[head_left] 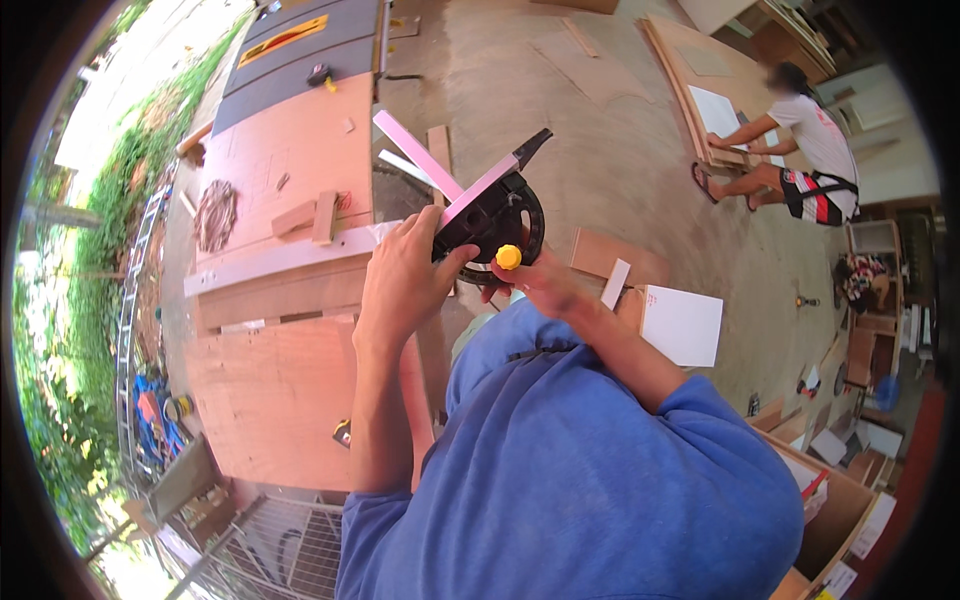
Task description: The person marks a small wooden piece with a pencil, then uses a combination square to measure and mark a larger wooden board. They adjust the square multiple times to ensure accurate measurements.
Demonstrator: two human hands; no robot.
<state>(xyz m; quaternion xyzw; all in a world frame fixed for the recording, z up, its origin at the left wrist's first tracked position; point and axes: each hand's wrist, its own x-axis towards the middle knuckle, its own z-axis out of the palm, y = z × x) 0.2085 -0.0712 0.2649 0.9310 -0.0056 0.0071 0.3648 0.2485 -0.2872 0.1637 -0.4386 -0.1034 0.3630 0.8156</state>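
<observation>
While gripping a black half-round mitre gauge (488, 217) with two pinkish-white metal bars in the left hand (405, 265), with fingers bent over one bar and thumb against the dark body, had the right hand (545, 285) partly curled at the lower rim, right by a ridged yellow knob (508, 257). Could not make out the hold of the right hand's hidden fingers. Held the gauge tilted in the air before the blue cloth shirt (590, 460), with one black-ended bar pointing up to the right and the other up to the left.

Had just to the left a long pale metal rail (280, 260), and past it a flat orange-brown wooden panel (290, 145) bearing short brown wood blocks (325, 218) and a crumpled brown cloth (215, 215). Saw farther up a dark grey tabletop (255, 90) with a small black tape measure (319, 75).

Had at lower left a broad reddish plywood sheet (270, 400). Noticed to the right a white rectangular panel (682, 327). Glimpsed beyond, at upper right, a white-shirted co-worker (820, 140) leaning over a white sheet (712, 112), and at far left a silvery metal ladder (138, 275).
</observation>
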